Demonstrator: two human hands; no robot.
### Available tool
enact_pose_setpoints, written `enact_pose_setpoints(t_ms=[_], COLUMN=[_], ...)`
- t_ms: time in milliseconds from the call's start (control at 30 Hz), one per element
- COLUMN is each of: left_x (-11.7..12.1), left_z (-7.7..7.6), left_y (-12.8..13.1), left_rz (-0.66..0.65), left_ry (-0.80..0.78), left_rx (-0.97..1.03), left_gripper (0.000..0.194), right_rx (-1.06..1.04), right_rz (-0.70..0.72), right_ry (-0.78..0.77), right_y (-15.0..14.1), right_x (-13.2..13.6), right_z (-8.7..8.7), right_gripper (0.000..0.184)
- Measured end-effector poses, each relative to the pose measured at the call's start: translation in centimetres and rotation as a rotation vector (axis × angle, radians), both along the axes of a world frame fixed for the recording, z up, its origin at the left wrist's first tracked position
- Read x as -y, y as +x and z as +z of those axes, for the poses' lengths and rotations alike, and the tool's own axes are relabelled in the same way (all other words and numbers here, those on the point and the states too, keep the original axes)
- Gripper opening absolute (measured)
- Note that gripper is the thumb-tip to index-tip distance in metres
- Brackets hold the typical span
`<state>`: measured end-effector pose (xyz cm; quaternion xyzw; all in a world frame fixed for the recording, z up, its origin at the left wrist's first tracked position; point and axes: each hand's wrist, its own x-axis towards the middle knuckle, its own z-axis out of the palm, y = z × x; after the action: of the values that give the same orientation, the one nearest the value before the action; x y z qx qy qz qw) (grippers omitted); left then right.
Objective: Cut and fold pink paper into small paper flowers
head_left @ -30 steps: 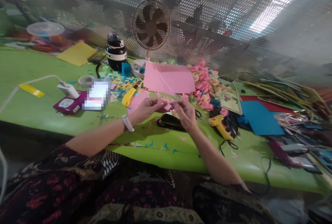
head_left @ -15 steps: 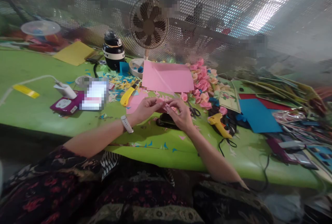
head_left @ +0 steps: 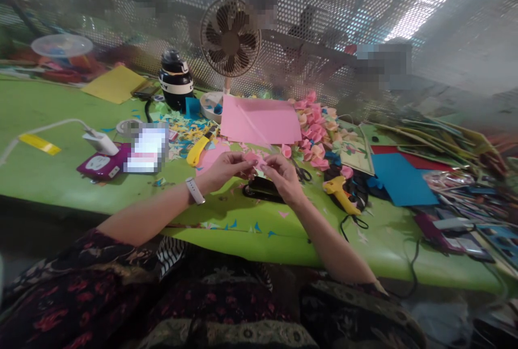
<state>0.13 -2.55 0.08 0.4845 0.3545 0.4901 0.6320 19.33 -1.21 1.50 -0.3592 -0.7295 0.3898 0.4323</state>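
Note:
My left hand (head_left: 226,168) and my right hand (head_left: 285,176) meet above the green table (head_left: 52,173), fingertips pinched together on a small pink paper piece (head_left: 257,161). A white watch sits on my left wrist. Just under my hands lies a black stapler (head_left: 261,191). Behind them lies a pink paper sheet (head_left: 261,121), and to its right a heap of pink paper flowers (head_left: 315,128).
A yellow utility knife (head_left: 198,150), a yellow glue gun (head_left: 342,193), scissors (head_left: 301,173), blue card (head_left: 400,179), a small fan (head_left: 230,36), a black helmet-shaped thing (head_left: 175,79), a phone with charger (head_left: 105,157) and stacked papers (head_left: 453,144) at the right lie around. Paper scraps litter the middle.
My hands stayed pinched on the pink piece and drew a little closer together; the view shifted slightly.

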Motion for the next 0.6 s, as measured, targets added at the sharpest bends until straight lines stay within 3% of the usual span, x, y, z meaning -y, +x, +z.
enact_pose_setpoints(t_ms=[300,500,600], left_x=[-0.1,-1.1,-0.8], left_z=[0.0,0.9,1.1], left_y=[0.0,-1.0,-0.7], left_rz=[0.018,0.216,0.192], left_ry=[-0.018,-0.048,-0.051], left_rx=[0.047,0.146,0.113], left_gripper=[0.036,0.034,0.038], right_rx=[0.11,0.018,-0.022], right_rz=[0.053,0.007,-0.028], right_ry=[-0.055,-0.107,-0.103], right_y=[-0.1,-0.1,-0.2], right_x=[0.4,0.2,0.3], right_z=[0.6,0.6,0.6], right_gripper=[0.037,0.044,0.044])
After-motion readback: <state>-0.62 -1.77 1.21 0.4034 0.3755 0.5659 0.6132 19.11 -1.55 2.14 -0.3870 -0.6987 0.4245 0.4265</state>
